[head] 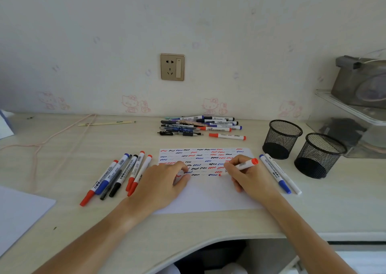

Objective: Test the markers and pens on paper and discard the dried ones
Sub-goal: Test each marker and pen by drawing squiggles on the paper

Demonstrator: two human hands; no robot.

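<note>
My right hand [248, 177] is gripping a red marker [246, 164], fingers curled round it, tip touching the paper [208, 198] beside a red dot. My left hand [160, 186] is resting on the paper, fingers loosely bent, holding nothing. Six markers [119, 175] are lying left of the paper, two [279, 173] right, a pile [200, 125] behind. Two mesh cups [300, 148] are standing far right.

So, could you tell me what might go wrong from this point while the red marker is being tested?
The red marker in the right hand is writing close to earlier squiggles, so a faint new mark could be misjudged. The left hand rests on the paper over inked lines and might smear them. The tested group on the left and the pair on the right lie loose, so good and dried markers could get mixed.
</note>
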